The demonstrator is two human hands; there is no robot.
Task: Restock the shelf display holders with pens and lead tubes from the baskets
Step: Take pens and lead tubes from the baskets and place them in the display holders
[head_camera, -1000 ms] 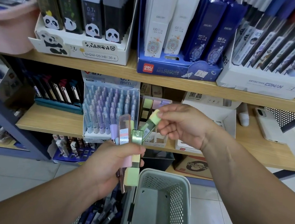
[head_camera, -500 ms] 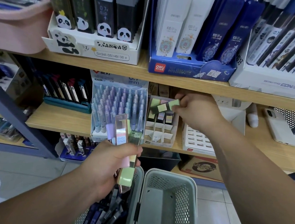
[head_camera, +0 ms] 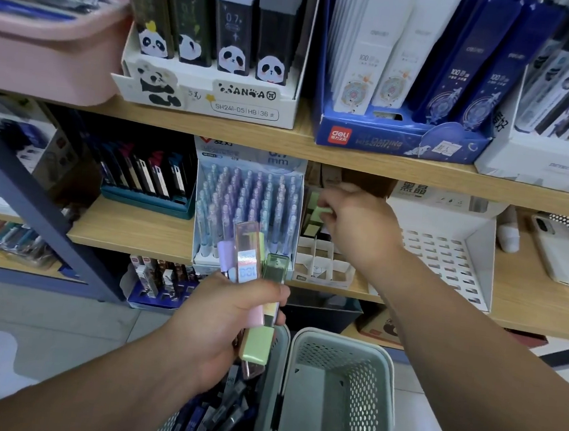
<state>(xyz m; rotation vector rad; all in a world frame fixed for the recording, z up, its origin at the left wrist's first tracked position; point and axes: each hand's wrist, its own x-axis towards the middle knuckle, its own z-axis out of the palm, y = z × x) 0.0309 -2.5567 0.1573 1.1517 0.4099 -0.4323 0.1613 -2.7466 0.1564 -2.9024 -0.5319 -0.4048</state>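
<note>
My left hand (head_camera: 229,320) grips a small bunch of pastel lead tubes (head_camera: 249,264), pink, purple and green, upright above the left basket (head_camera: 220,416), which is full of dark pens and tubes. My right hand (head_camera: 354,221) reaches under the upper shelf and pinches a green-capped lead tube (head_camera: 323,212) at the back rows of a white divided display holder (head_camera: 319,270) on the middle shelf. The holder's front slots show white cardboard dividers; a few green tubes stand at its back left.
A grey-green perforated basket (head_camera: 340,392) stands below my right arm. A box of pastel pens (head_camera: 247,208) stands left of the holder, a white slotted display (head_camera: 445,253) to its right. Panda lead boxes (head_camera: 211,51) and blue Deli boxes (head_camera: 407,88) fill the upper shelf.
My right hand carried the green-capped tube from beside my left hand up and back into the divided holder. My left hand kept its bunch almost still.
</note>
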